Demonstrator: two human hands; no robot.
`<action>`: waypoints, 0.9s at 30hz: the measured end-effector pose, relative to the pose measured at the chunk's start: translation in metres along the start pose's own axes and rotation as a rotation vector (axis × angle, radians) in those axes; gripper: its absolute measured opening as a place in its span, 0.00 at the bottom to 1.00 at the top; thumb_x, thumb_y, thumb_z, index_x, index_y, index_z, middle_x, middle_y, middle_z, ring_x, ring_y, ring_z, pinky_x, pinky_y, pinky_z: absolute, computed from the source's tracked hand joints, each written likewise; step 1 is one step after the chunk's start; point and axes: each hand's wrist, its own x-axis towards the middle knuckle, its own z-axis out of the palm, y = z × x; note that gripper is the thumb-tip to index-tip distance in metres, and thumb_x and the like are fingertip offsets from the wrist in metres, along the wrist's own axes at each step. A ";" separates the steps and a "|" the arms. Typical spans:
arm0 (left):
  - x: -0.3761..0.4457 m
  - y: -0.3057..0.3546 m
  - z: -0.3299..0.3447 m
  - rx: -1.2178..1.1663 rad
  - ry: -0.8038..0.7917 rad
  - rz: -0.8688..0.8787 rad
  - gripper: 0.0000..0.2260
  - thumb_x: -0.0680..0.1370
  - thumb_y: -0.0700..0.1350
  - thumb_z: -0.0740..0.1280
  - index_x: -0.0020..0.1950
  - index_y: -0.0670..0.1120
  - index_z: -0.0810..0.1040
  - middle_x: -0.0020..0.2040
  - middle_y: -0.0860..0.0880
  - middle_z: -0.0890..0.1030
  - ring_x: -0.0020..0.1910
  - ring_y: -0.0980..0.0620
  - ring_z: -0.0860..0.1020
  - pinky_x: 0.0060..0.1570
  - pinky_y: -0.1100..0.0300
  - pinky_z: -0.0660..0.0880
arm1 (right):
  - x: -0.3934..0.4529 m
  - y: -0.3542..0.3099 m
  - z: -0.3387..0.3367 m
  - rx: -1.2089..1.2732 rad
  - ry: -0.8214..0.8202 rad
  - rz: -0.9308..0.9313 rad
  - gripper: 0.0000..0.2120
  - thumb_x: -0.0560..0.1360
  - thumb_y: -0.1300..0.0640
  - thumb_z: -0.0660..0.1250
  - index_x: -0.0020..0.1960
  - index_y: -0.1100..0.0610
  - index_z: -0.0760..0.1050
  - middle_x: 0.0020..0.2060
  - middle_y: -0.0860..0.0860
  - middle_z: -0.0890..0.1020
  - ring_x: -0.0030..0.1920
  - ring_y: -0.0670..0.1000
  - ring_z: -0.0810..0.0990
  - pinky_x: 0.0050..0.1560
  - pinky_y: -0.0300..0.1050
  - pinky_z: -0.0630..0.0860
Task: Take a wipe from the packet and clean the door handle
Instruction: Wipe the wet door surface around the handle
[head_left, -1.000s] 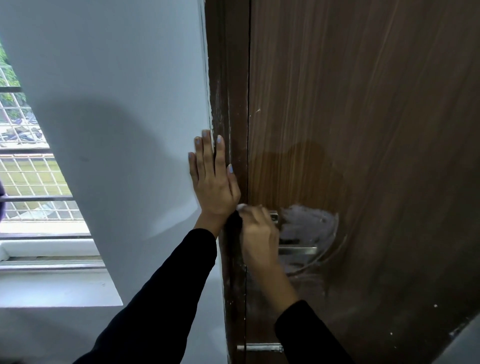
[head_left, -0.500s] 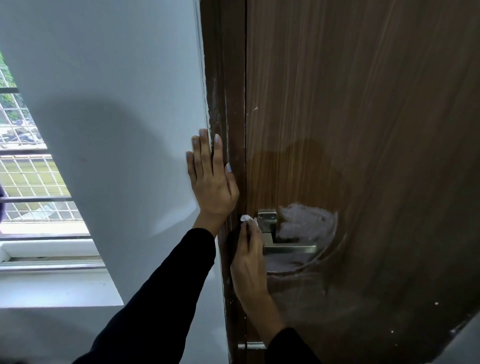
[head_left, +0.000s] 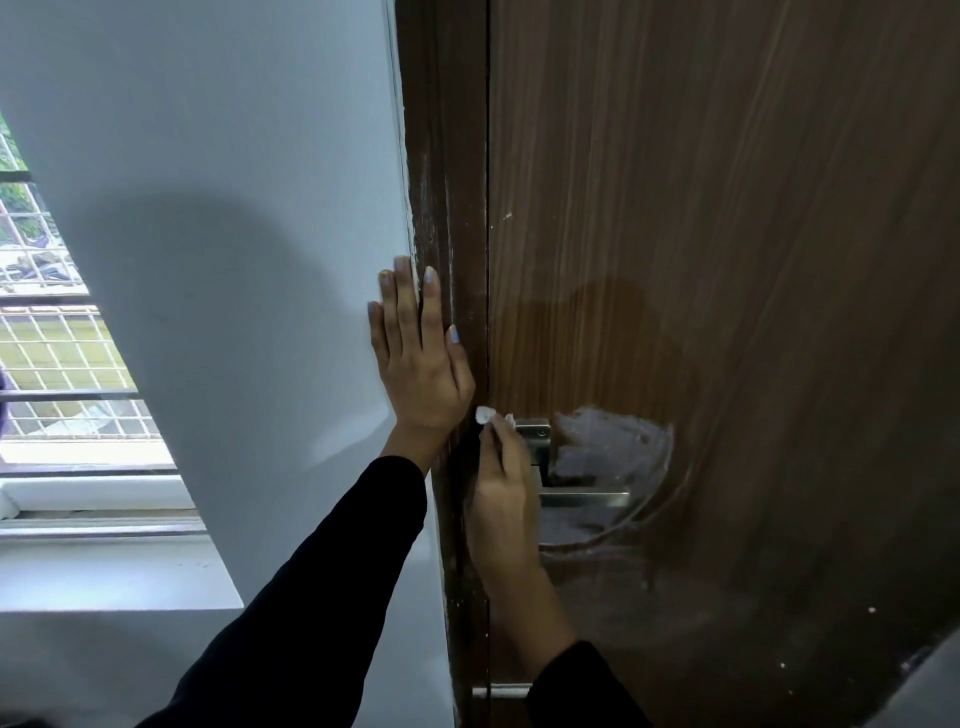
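My right hand (head_left: 501, 499) is up against the brown wood-grain door (head_left: 727, 260), fingers curled around a small white wipe (head_left: 484, 415), of which only a crumpled tip pokes out above my fingertips. The hand sits at the left end of the metal door handle (head_left: 582, 500), covering the part nearest the door's edge; the square steel plate (head_left: 535, 441) shows just right of my knuckles and the lever runs out horizontally to the right. I can see no wipe packet or other container from here. My left hand (head_left: 418, 364) is flat and spread, holding nothing, the palm pressed where the pale blue-grey wall (head_left: 234, 208) meets the dark door frame (head_left: 441, 156), fingers pointing up, nails painted light blue. Both arms wear black sleeves (head_left: 322, 597). Around the handle the door surface carries a whitish, smeared patch (head_left: 608, 441) bounded by a curved scuff line, and a few pale flecks dot the lower panel. The frame's edge has streaks of white along it. To the far left, a window (head_left: 57, 364) with a metal grille lets in daylight above a white sill (head_left: 104, 577), greenery showing faintly through the mesh.
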 end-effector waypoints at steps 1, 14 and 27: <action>0.002 0.002 -0.002 -0.015 -0.020 -0.004 0.24 0.81 0.47 0.51 0.76 0.43 0.55 0.75 0.38 0.61 0.76 0.42 0.54 0.75 0.49 0.48 | 0.009 0.003 -0.004 -0.010 0.044 -0.051 0.17 0.68 0.67 0.73 0.57 0.67 0.77 0.54 0.63 0.81 0.54 0.56 0.81 0.54 0.48 0.79; 0.000 0.004 -0.003 -0.034 -0.013 -0.001 0.25 0.79 0.44 0.55 0.76 0.42 0.56 0.75 0.37 0.61 0.76 0.42 0.54 0.76 0.50 0.47 | 0.040 0.012 -0.052 -0.062 0.013 -0.006 0.12 0.72 0.67 0.66 0.55 0.61 0.78 0.51 0.57 0.79 0.50 0.55 0.78 0.51 0.47 0.78; 0.001 0.003 -0.004 -0.028 -0.030 0.002 0.26 0.79 0.44 0.56 0.76 0.43 0.54 0.75 0.37 0.60 0.76 0.41 0.54 0.75 0.49 0.47 | 0.049 0.053 -0.086 0.033 0.233 0.181 0.10 0.74 0.65 0.64 0.53 0.57 0.78 0.50 0.54 0.79 0.51 0.53 0.77 0.51 0.39 0.69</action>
